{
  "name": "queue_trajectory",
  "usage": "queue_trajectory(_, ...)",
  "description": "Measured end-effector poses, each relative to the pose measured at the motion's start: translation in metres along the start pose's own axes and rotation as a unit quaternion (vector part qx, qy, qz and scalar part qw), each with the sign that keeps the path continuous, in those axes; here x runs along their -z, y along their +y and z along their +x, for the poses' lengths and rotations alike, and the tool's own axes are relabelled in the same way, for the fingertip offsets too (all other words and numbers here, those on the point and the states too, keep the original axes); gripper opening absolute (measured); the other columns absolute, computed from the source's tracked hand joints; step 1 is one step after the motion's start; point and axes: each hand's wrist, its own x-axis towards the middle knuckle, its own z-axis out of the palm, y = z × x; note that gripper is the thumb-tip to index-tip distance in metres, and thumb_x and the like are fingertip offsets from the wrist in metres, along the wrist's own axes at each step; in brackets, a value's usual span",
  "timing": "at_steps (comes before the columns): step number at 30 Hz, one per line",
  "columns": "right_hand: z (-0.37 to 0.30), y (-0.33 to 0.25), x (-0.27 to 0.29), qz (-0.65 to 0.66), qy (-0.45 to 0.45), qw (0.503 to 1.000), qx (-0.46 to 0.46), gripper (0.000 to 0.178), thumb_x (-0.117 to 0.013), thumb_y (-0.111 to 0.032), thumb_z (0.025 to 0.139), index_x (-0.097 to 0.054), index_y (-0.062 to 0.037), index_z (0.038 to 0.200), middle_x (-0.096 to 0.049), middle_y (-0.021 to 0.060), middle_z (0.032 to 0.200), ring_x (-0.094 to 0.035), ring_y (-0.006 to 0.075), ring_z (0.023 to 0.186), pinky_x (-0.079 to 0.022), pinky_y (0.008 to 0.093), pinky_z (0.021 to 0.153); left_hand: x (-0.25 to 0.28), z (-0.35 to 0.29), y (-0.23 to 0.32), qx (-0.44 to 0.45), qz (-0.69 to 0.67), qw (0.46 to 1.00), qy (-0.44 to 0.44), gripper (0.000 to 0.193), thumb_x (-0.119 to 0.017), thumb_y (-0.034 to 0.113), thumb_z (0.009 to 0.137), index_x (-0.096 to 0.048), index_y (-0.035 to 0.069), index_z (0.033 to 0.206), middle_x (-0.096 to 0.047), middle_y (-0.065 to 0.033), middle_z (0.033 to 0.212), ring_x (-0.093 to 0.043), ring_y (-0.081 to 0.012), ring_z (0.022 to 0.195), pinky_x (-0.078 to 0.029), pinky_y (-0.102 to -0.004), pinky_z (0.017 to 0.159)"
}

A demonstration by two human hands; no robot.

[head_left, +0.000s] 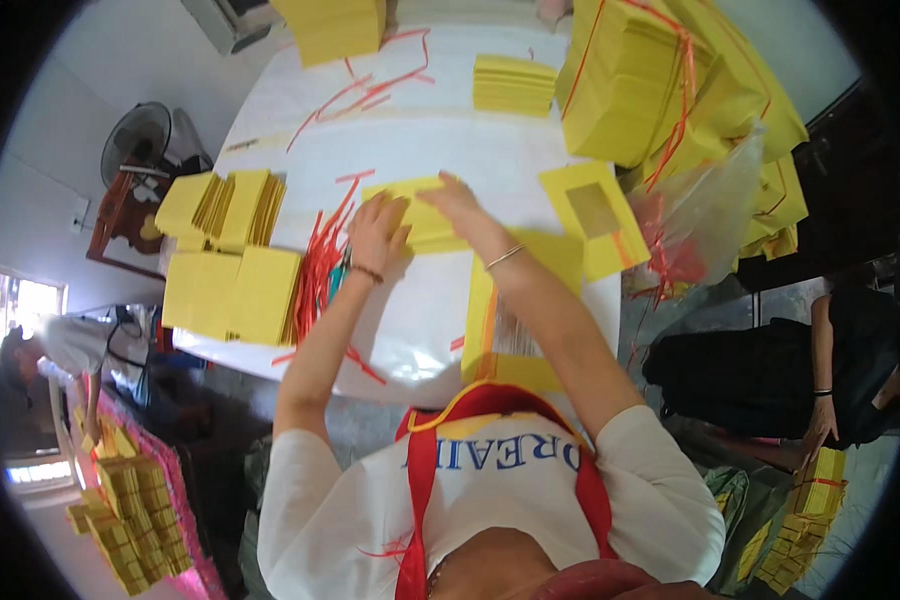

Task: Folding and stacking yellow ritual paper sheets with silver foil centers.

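Note:
A low stack of yellow paper (pixel 432 238) lies on the white-covered table (pixel 410 345) in front of me. My left hand (pixel 378 230) is at its left end, fingers curved over the top sheets. Bent fingers of my right hand (pixel 452 203) grip the stack's far right edge. Beneath my right forearm lies a larger yellow sheet (pixel 482 345) with an orange stripe and a greyish patch, partly covered by the arm. To its right sits another yellow piece with a grey rectangle (pixel 592 208). Red plastic strips (pixel 320 270) lie bunched left of my left hand.
Yellow stacks (pixel 232 290) stand at the table's left, a small stack (pixel 513 85) at the back, and tall tied bundles (pixel 620 85) at back right beside a clear plastic bag (pixel 705 215). A fan (pixel 138 140) stands left. Other people work at both sides.

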Motion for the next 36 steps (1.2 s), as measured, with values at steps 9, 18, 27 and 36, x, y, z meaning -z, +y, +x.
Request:
queue_trajectory(9,0.008,-0.006,-0.017,-0.135,0.098,0.982,-0.090,0.072,-0.060,-0.017,0.072,-0.031,-0.0287,0.137,-0.025,0.0129,0.137,-0.024,0.0297,0.128,-0.029,0.0390,0.102,-0.036,-0.006,-0.047,0.397,-0.360,0.844,0.009,0.053,-0.063,0.034,0.079,-0.049,-0.006,0.111,-0.060,-0.0168,0.102,-0.059,-0.0217,0.089,-0.046,-0.0302,0.075)
queue_trajectory(18,0.039,0.029,0.001,-0.003,0.035,0.999,-0.025,0.062,-0.055,-0.011,0.077,-0.037,-0.0253,0.134,-0.041,0.0135,0.129,-0.039,0.0295,0.118,-0.036,0.0413,0.096,0.004,0.020,-0.029,0.477,-0.493,0.718,-0.114,0.042,-0.070,0.027,0.074,-0.059,-0.005,0.099,-0.064,-0.0099,0.088,-0.061,-0.0168,0.070,-0.047,-0.0292,0.057)
queue_trajectory(27,0.054,0.044,0.012,0.061,0.044,0.997,0.024,0.050,-0.047,-0.002,0.083,-0.043,-0.0162,0.131,-0.045,0.0135,0.126,-0.046,0.0245,0.111,-0.043,0.0361,0.088,-0.002,0.018,-0.011,0.460,-0.574,0.672,-0.086,0.038,-0.067,0.024,0.076,-0.059,-0.005,0.100,-0.064,-0.0095,0.089,-0.062,-0.0171,0.076,-0.048,-0.0277,0.066)
queue_trajectory(36,0.010,-0.034,0.048,0.017,-0.061,0.998,-0.025,0.107,-0.070,-0.017,0.075,0.014,-0.0143,0.140,-0.027,0.0175,0.138,-0.037,0.0260,0.122,-0.036,0.0399,0.096,0.019,0.042,-0.005,0.346,-0.684,0.642,-0.023,0.038,-0.066,0.008,0.075,-0.053,-0.005,0.109,-0.061,-0.0111,0.101,-0.061,-0.0179,0.086,-0.049,-0.0287,0.075)
